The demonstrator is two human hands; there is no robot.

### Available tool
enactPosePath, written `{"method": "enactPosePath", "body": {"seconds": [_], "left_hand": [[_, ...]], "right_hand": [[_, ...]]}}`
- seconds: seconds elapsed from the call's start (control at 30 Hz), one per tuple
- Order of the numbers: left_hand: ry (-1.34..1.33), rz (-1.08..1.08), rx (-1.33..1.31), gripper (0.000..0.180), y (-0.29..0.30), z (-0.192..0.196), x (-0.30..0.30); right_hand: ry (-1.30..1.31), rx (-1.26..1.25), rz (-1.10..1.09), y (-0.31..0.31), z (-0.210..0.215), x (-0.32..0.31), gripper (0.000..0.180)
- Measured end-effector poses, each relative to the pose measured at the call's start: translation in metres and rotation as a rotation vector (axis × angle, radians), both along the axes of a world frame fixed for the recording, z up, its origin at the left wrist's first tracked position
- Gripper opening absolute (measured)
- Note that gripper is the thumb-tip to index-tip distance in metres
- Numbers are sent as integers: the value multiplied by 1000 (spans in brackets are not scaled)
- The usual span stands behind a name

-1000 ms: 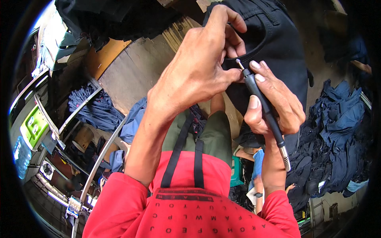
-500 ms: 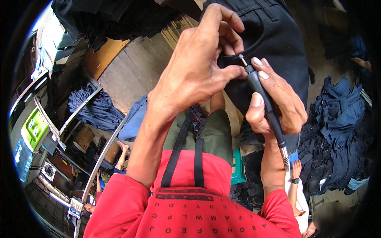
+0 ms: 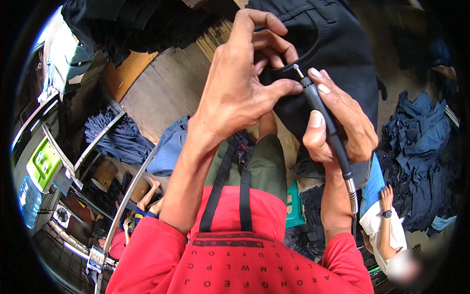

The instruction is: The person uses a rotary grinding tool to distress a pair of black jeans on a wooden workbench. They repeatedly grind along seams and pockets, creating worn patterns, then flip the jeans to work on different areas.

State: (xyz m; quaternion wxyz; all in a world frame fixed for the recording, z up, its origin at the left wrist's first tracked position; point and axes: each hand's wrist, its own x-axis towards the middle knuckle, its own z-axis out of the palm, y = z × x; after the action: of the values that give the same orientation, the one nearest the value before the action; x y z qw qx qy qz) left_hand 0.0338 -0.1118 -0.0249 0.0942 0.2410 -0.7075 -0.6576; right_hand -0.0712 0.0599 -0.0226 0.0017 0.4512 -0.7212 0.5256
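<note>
Head view shows a blue bottle (image 3: 29,202), insides unclear; left hand (image 3: 237,88) holds stitched black pants (image 3: 345,56), right hand (image 3: 350,127) grips slim black tool (image 3: 321,109).

Opens over brown boarding (image 3: 166,90) left of the left hand (image 3: 240,90); runs into a slanting metal bar (image 3: 133,183) below and, beyond the right hand (image 3: 356,128), piled dark garments (image 3: 416,157).

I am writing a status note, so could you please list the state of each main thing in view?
Black trousers: partly covered by the hands
Rotary handpiece: held; whether it spins, cannot tell
Left hand: curled at the trousers, grip unclear
Right hand: closed around the handpiece
Dark garments at right: heaped, rumpled
</note>
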Motion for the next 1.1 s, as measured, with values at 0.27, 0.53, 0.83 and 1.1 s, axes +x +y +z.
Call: {"method": "enactPosePath", "body": {"seconds": [0.27, 0.53, 0.83, 1.1], "left_hand": [[92, 98, 71, 75, 6, -7, -1], [143, 109, 87, 77, 12, -12, 1], [157, 117, 119, 80, 13, -12, -3], [145, 76, 108, 86, 9, -19, -2]], "right_hand": [[1, -16, -38, 1, -3, -1, 32], [-36, -32, -64, 3, -3, 1, 32], [-31, 74, 21, 8, 2, -5, 31], [-56, 157, -10, 8, 9, -11, 31]]}}
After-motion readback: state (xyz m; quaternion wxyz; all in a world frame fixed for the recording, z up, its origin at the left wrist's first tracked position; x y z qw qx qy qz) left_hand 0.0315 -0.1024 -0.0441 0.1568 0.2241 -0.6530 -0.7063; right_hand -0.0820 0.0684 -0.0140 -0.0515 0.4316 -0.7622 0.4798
